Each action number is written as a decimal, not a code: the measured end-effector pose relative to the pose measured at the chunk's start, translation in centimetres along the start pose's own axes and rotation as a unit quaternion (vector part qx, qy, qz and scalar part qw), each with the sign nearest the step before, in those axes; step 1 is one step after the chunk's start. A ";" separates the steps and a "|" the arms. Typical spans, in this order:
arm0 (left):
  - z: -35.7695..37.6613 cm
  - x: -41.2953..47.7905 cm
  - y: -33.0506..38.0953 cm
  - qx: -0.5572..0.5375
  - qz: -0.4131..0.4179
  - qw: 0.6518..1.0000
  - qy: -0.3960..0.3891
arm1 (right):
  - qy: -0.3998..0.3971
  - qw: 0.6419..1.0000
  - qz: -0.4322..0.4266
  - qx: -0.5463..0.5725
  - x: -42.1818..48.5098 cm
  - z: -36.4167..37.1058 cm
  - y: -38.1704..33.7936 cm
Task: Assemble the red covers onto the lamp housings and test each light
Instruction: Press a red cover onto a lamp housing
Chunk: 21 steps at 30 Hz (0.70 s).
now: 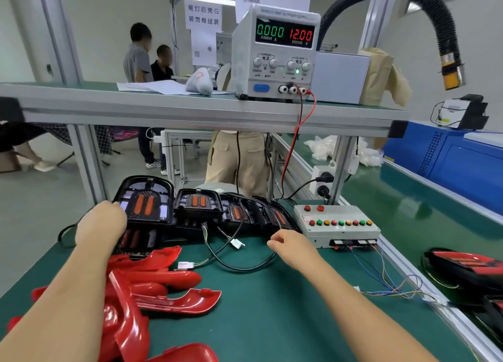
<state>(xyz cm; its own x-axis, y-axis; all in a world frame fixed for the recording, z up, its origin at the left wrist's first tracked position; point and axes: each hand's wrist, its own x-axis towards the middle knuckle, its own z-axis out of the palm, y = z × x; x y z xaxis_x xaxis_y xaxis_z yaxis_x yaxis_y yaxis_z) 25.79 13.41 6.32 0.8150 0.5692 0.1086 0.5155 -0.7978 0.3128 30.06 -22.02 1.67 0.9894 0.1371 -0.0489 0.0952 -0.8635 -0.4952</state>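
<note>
Several black lamp housings (198, 206) with orange lenses stand in a row at the back of the green bench. My left hand (102, 222) grips the left edge of the leftmost housing (147, 201), which is tilted upright. My right hand (288, 246) pinches a black cable (245, 266) that loops over the mat, with white connectors (236, 243) lying near it. A pile of glossy red covers (152, 288) lies at the front left, under my left forearm.
A grey test box (337, 225) with coloured buttons sits at the right, thin wires trailing from it. A power supply (277, 54) reading 12.00 V stands on the upper shelf (190, 111). Finished red lamps (468, 269) lie on the conveyor at the right. People stand behind.
</note>
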 end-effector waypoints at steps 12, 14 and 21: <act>-1.0 -4.5 4.9 -0.158 0.052 0.977 0.136 | 0.057 0.978 -0.028 0.198 -1.0 -0.7 0.3; -0.6 -5.8 6.5 -0.121 0.087 0.977 0.150 | 0.044 0.959 -0.037 0.276 -1.4 -1.0 -0.7; 2.7 -10.2 10.9 -0.082 0.172 0.971 0.142 | -0.091 0.834 0.009 0.544 -1.6 -1.2 -2.9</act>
<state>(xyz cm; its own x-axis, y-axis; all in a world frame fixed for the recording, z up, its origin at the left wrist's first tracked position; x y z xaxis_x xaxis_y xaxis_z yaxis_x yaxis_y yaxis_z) 23.79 -1.69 6.06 0.8140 0.3242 0.4820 0.1564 -0.9214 0.3556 28.36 -20.29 4.24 0.9472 0.2849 -0.1469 -0.1741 0.0727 -0.9820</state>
